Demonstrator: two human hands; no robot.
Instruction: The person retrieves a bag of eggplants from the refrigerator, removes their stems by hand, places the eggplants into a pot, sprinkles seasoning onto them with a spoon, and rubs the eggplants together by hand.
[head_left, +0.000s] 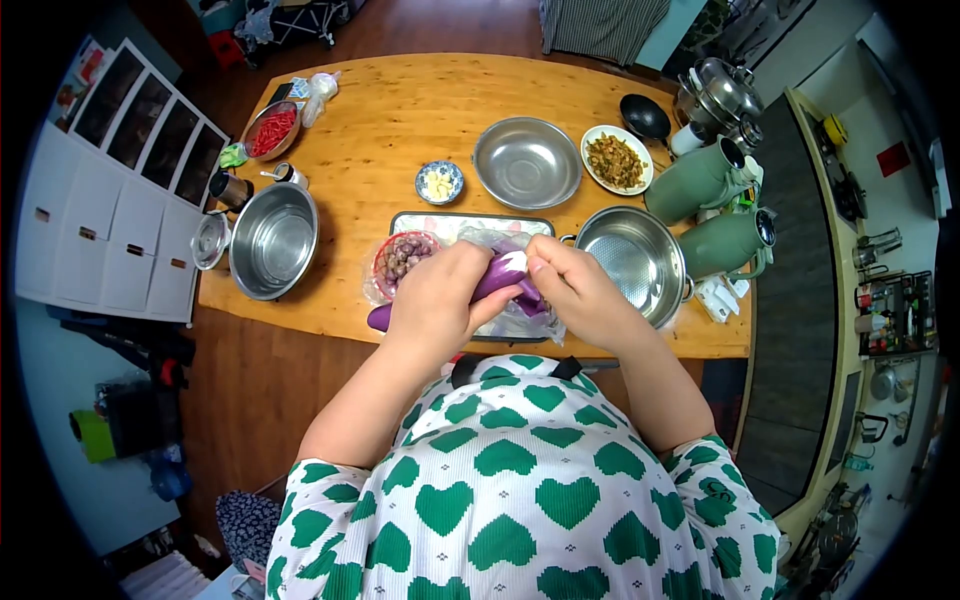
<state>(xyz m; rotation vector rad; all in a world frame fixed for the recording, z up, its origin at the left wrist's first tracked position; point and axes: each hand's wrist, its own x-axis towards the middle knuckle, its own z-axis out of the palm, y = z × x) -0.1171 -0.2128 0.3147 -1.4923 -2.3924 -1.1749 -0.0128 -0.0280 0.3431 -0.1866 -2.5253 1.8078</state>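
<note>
A long purple eggplant (497,282) lies slantwise in my left hand (437,292), whose fingers wrap round it. White flesh shows at its upper right end. My right hand (572,283) is closed at that end, with fingertips pinched against the eggplant; whether they hold a piece of peel is hidden. Beneath both hands are a clear plastic bag (535,322) with purple pieces in it and a patterned board (480,223) with a dark rim. Left of my left hand, a red basket (381,262) holds small purple round items.
Steel basins (274,240) stand at left and back centre, a steel pot (630,262) at right. Also on the table are a garlic bowl (439,183), a plate of chopped food (615,160), red peppers (272,131), green flasks (690,185) and a black pan (645,117).
</note>
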